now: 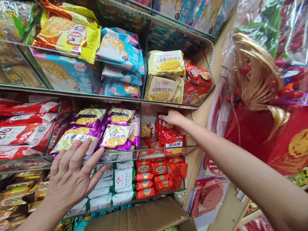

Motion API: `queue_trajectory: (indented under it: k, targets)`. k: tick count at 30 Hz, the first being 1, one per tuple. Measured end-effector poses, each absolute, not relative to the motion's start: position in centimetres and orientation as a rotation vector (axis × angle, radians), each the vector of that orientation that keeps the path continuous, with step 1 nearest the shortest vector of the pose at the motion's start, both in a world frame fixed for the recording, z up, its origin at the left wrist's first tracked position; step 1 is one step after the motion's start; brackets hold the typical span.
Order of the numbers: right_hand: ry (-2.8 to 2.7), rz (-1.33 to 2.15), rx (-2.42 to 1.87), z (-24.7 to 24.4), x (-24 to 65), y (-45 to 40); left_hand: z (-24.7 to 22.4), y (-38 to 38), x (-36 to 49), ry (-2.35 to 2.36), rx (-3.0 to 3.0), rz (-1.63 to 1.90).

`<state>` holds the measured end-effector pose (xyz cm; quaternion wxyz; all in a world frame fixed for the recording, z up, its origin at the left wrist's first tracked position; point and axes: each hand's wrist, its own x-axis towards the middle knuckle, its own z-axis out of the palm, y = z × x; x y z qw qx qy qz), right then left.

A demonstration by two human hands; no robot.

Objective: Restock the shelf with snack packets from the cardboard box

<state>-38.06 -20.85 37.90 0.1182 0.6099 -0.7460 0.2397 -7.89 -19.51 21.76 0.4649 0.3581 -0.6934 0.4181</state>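
Note:
My left hand (74,170) is open, its fingers spread over the clear front edge of the middle shelf. Its fingertips are close to the purple and cream biscuit packets (116,136). Further right, my right hand (173,118) reaches into the end compartment, palm down. The fingers are bent over a red biscuit packet (166,124) at the back of a row and appear to grip its top; the thumb is hidden. In front stands another red packet with a white label (174,144). A small orange-brown packet (146,130) sits to the left.
On the shelf above are blue packets (120,49), a yellow packet (72,35) and cream packets (166,62). Below lie white-green packets (124,181) and red-orange ones (144,185). An open cardboard box (144,216) stands in front. Plastic-wrapped red decorations (255,128) hang at right.

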Motion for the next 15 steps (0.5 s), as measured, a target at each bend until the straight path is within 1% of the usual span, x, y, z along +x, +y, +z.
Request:
queue_trajectory:
  k: [3, 8, 11, 15]
  targets:
    - [-2.094, 0.555, 1.863, 37.7, -37.7, -19.5, 21.9, -19.5, -8.1, -1.701, 0.847, 1.074]
    - [-1.996, 0.340, 1.953, 36.9, -38.1, -18.1, 21.9, -19.2, -8.5, -1.690, 0.915, 0.933]
    - [-1.892, 0.300, 1.970, 36.3, -38.5, -18.2, 21.9, -19.1, -8.3, -1.701, 0.892, 1.006]
    - [-1.544, 0.264, 2.114, 35.8, -37.6, -19.3, 22.0, -18.9, -8.4, -1.688, 0.900, 0.931]
